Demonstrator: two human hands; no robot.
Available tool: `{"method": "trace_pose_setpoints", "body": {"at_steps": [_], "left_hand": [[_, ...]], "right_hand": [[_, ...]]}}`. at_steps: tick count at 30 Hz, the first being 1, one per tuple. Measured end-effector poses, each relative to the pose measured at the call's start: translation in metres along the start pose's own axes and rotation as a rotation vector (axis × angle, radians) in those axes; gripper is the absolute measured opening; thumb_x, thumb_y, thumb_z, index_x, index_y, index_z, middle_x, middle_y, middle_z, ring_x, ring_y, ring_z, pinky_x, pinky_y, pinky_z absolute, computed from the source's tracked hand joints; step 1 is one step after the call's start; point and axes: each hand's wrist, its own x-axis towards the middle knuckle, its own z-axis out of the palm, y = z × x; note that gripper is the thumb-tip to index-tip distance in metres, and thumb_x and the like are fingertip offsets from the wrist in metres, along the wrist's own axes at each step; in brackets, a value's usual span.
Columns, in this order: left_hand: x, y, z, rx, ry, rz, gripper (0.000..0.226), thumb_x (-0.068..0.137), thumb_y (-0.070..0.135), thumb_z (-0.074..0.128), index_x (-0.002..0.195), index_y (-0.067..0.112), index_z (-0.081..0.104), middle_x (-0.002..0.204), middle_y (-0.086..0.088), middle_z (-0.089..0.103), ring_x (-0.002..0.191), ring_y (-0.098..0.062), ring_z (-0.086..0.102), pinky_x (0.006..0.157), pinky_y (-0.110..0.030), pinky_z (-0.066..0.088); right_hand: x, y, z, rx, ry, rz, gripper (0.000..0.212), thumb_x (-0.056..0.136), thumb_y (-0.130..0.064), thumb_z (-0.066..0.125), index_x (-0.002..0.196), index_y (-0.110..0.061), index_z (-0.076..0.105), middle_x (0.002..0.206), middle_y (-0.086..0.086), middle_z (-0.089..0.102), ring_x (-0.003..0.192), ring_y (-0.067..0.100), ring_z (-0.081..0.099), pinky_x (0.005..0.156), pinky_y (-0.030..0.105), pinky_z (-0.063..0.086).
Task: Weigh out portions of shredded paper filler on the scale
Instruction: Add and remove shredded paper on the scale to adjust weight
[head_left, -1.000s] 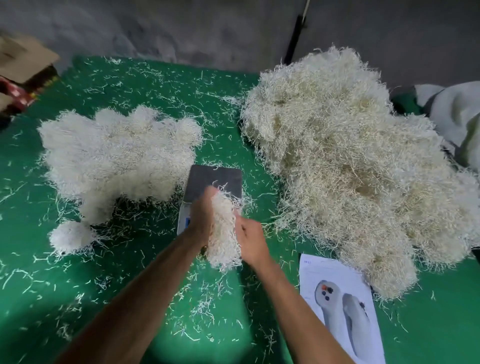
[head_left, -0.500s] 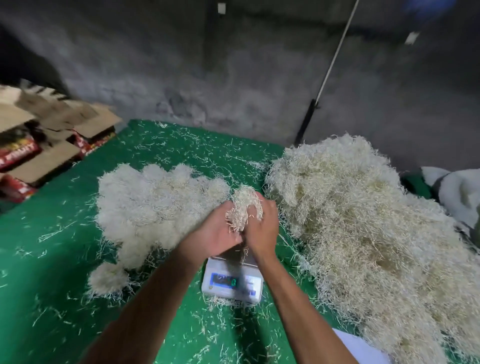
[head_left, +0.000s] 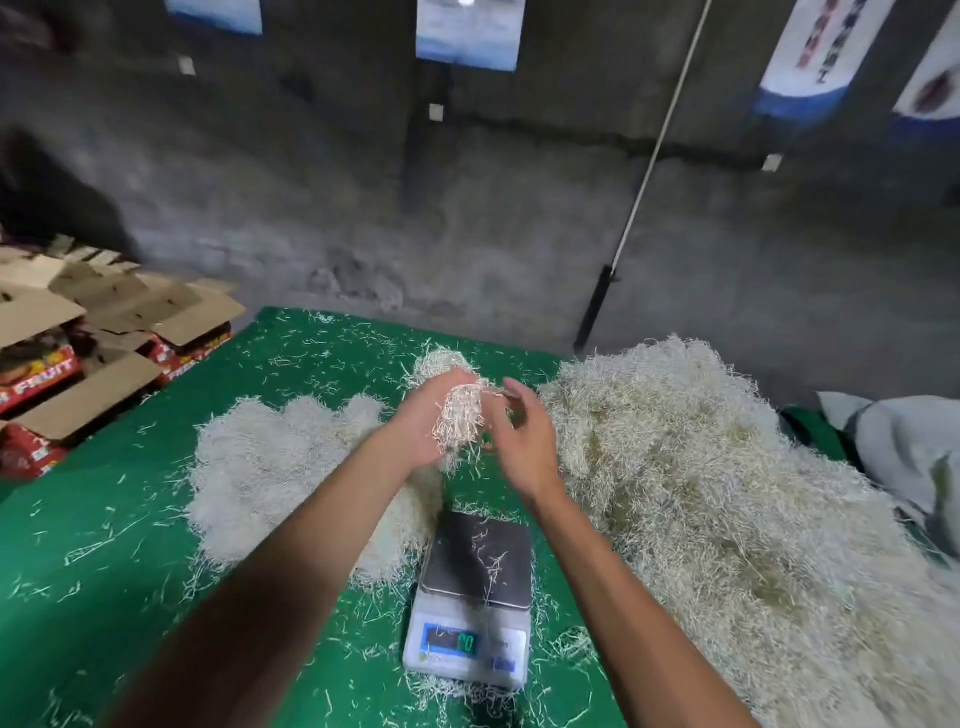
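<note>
A green table cover, felt-like and littered with loose pale strands, is seen spread beneath everything. The largest mass on it is the big heap of shredded paper at the right, a coarse, straw-coloured tangle of thin strips. A lower, whiter pile of portions is laid at the left, made up of rounded, fluffy clumps. Between the two, near the front edge, the scale is placed: a white plastic body with a dark, flat, rectangular platform carrying only a few stray strips, its lit display turned toward the person and its long axis running away from them.

Above and beyond the scale, a handful of filler is held in the air. It is grasped by the left hand, whose fingers are curled round its side; the bundle is elongated, roughly upright, with loose ends hanging down. The right hand is kept just beside it, fingers relaxed and slightly bent; a few strands appear to be touched at its fingertips, though this cannot be told for certain.

Cardboard boxes with open flaps are stacked at the far left.
</note>
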Motion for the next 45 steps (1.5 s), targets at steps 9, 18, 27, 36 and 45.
{"method": "trace_pose_setpoints", "body": {"at_steps": [9, 18, 27, 36, 45], "left_hand": [[0.027, 0.01, 0.019, -0.241, -0.245, 0.056, 0.096, 0.08, 0.066, 0.073, 0.156, 0.022, 0.034, 0.143, -0.017, 0.053, 0.126, -0.03, 0.057, 0.101, -0.043, 0.048], [0.073, -0.08, -0.027, 0.038, 0.149, -0.062, 0.095, 0.075, 0.02, 0.089, 0.151, 0.012, 0.032, 0.108, -0.007, 0.059, 0.096, -0.022, 0.062, 0.057, -0.022, 0.057], [0.114, -0.176, -0.047, 0.428, 0.475, -0.085, 0.073, 0.075, 0.028, 0.088, 0.135, 0.001, 0.056, 0.103, -0.013, 0.071, 0.085, -0.021, 0.07, 0.054, -0.025, 0.055], [0.122, -0.214, -0.071, 0.48, 0.239, -0.309, 0.042, 0.08, 0.014, 0.084, 0.112, 0.001, 0.059, 0.115, -0.019, 0.063, 0.094, -0.025, 0.069, 0.084, -0.041, 0.062], [0.048, -0.192, -0.089, 0.368, 0.15, -0.075, 0.065, 0.083, 0.01, 0.079, 0.14, 0.002, 0.049, 0.137, -0.018, 0.058, 0.109, -0.025, 0.066, 0.089, -0.034, 0.058]], "right_hand": [[0.016, -0.004, -0.002, -0.091, 0.064, -0.078, 0.063, 0.095, -0.071, 0.05, 0.147, -0.037, 0.044, 0.149, -0.019, 0.039, 0.136, 0.004, 0.042, 0.113, 0.038, 0.041], [0.023, 0.087, -0.033, 0.126, -0.005, 0.495, 0.072, 0.086, -0.037, 0.078, 0.149, -0.022, 0.046, 0.085, -0.007, 0.059, 0.078, 0.018, 0.057, 0.086, 0.042, 0.062], [0.007, 0.196, -0.02, -0.407, -0.017, 0.526, 0.043, 0.091, -0.052, 0.071, 0.108, -0.013, 0.067, 0.06, 0.002, 0.06, 0.047, 0.018, 0.053, 0.047, 0.031, 0.051], [-0.026, 0.231, -0.024, -0.114, 0.056, 0.664, 0.035, 0.094, -0.015, 0.072, 0.125, -0.022, 0.057, 0.1, -0.002, 0.07, 0.07, 0.005, 0.072, 0.055, 0.015, 0.054], [-0.071, 0.186, -0.034, -0.095, 0.059, 0.599, 0.05, 0.097, -0.014, 0.067, 0.144, -0.013, 0.05, 0.141, 0.002, 0.058, 0.115, 0.015, 0.062, 0.107, 0.038, 0.051]]}}
